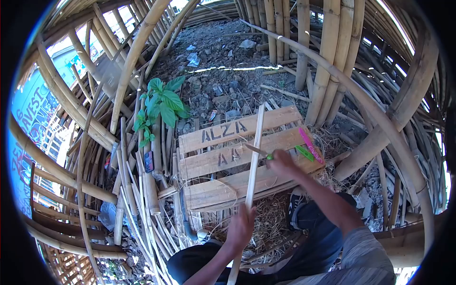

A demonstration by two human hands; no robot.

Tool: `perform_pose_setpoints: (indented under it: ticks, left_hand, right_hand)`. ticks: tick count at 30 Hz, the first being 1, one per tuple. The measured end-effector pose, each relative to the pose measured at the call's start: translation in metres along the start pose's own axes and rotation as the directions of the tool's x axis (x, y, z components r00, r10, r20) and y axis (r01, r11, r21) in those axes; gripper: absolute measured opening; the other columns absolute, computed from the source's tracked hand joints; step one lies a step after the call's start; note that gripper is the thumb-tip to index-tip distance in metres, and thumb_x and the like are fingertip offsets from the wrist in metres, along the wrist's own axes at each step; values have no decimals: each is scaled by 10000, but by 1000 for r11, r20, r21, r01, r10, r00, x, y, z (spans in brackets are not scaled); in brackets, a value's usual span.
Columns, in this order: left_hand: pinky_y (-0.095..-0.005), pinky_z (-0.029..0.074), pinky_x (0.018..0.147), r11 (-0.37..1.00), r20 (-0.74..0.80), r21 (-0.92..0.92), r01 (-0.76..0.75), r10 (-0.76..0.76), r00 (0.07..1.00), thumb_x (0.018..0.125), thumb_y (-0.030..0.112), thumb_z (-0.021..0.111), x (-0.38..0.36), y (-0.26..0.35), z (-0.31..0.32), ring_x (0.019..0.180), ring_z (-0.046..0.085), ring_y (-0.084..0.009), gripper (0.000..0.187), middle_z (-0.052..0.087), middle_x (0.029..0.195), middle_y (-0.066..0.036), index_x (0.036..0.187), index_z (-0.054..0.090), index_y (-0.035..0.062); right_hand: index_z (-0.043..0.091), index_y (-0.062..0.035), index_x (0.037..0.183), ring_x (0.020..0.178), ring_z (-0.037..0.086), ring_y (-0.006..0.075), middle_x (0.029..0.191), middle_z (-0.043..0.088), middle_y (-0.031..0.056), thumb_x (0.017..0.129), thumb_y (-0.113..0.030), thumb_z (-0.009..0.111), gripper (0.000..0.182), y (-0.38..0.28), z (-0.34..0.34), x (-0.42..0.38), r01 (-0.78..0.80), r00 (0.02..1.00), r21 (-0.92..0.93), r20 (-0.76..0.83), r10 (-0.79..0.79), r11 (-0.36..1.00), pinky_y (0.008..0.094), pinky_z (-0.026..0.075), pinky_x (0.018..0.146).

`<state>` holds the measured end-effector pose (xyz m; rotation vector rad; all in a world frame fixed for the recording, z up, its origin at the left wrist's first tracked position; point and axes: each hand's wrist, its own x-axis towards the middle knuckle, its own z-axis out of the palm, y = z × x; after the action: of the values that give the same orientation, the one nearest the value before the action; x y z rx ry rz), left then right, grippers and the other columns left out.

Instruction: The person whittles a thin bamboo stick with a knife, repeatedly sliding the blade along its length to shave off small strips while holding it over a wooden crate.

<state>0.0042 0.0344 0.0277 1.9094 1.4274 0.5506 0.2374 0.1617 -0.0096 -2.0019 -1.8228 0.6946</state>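
A long pale bamboo strip [252, 176] slants across the wooden crate [209, 167], with its upper end past the crate's far boards. My left hand [241, 225] is wrapped round its lower part, near the crate's front edge. My right hand [281, 164] grips a knife [254, 150] by its green handle, most of which is hidden in the fingers. The blade points left and overlaps the strip in this view. On the crate's right side lie a narrow pink object [311, 144] and a flat green piece [304, 153] with lettering.
Thin bamboo strips [152, 232] lie in a bundle left of the crate. A phone-like object [149, 161] rests on bamboo beside a leafy green plant [166, 102]. Thick bamboo poles [327, 61] rise at the right. Shavings [268, 223] cover the ground by my legs.
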Motion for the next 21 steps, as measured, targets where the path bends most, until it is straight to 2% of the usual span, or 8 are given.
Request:
perform_pose_setpoints:
  ticks: [5,7,8,10,12,15,19,21]
  left_hand:
    - [-529,379,461,978,58,-205,26,-14,998,961,294,446,6,2,-5,554,532,-471,301,522,558,-250,893,413,3]
    - [-522,377,464,992,37,-117,39,-35,999,966,298,432,4,-2,-4,565,534,-472,310,524,565,-255,880,415,1]
    - [-522,377,464,993,50,-108,54,-49,998,966,298,432,2,-4,1,565,534,-472,310,524,565,-255,880,415,1]
    - [-529,372,450,995,-4,-70,-65,65,998,969,303,423,11,-9,8,552,534,-474,314,527,557,-257,880,412,2]
    - [-541,372,470,992,37,-122,18,-13,999,969,305,422,13,-8,2,576,532,-483,314,532,575,-266,880,412,5]
    - [-550,375,505,986,77,-148,75,-64,995,970,304,418,12,1,1,617,531,-489,313,536,606,-274,879,416,5]
    - [-533,372,521,991,13,-127,-46,48,999,974,296,410,14,1,-5,626,534,-476,320,531,607,-258,865,428,-5]
    - [-535,362,525,971,81,-197,132,-118,990,972,290,416,12,-4,-11,635,522,-486,320,525,609,-262,855,426,-8]
  right_hand:
    - [621,24,692,651,642,350,672,628,205,763,-270,652,304,-3,1,-7,-38,999,-68,-34,36,997,463,507,610]
    - [619,21,665,645,642,348,656,628,194,777,-243,633,288,-8,9,-13,188,978,-217,-49,-203,958,456,508,598]
    - [627,13,671,663,642,366,674,632,207,796,-258,609,300,1,-8,0,-16,1000,-117,-27,13,993,460,510,629]
    - [628,2,660,665,643,362,675,634,203,806,-261,599,303,13,12,3,-42,996,-85,-83,35,996,457,512,623]
    - [618,-28,616,674,643,358,663,635,183,821,-302,583,344,8,17,0,-102,994,-41,-54,99,994,453,512,616]
    - [621,-19,625,650,641,349,654,632,180,808,-320,594,353,4,21,-3,0,978,-187,-205,-39,982,447,510,594]
    - [661,-5,688,644,647,347,689,640,203,789,-351,608,365,7,-4,0,-81,994,-142,-81,69,987,448,512,609]
    - [656,3,706,647,648,345,680,640,200,792,-353,600,370,-7,18,-24,63,995,-264,-53,-80,963,449,512,610]
